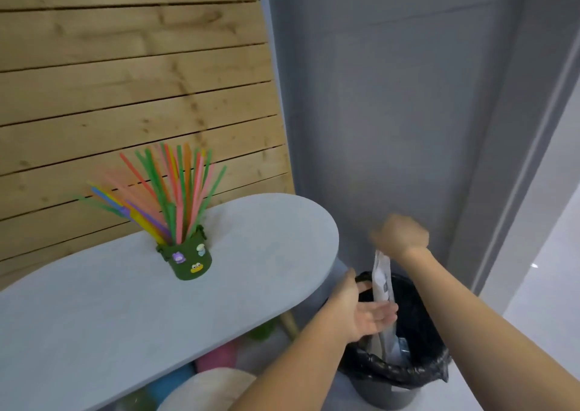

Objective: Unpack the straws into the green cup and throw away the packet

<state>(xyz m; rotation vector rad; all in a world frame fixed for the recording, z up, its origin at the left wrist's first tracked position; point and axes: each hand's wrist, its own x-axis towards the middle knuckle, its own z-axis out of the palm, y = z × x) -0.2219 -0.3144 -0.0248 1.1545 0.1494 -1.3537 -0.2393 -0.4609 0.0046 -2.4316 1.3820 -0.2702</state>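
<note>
The green cup (pixel 188 261), decorated with small stickers, stands on the grey table (pixel 94 316) near the wooden wall. Several coloured straws (pixel 175 191) fan out of it. To the right, my right hand (pixel 400 235) is shut on the top of the clear straw packet (pixel 383 280), which hangs straight down into the bin (pixel 395 376). My left hand (pixel 364 308) is open, palm against the lower part of the packet, just over the bin's near rim.
The grey bin has a black liner and stands on the floor right of the table's rounded end. A grey door (pixel 392 112) is behind it. A pale stool (pixel 207 388) and coloured items lie under the table.
</note>
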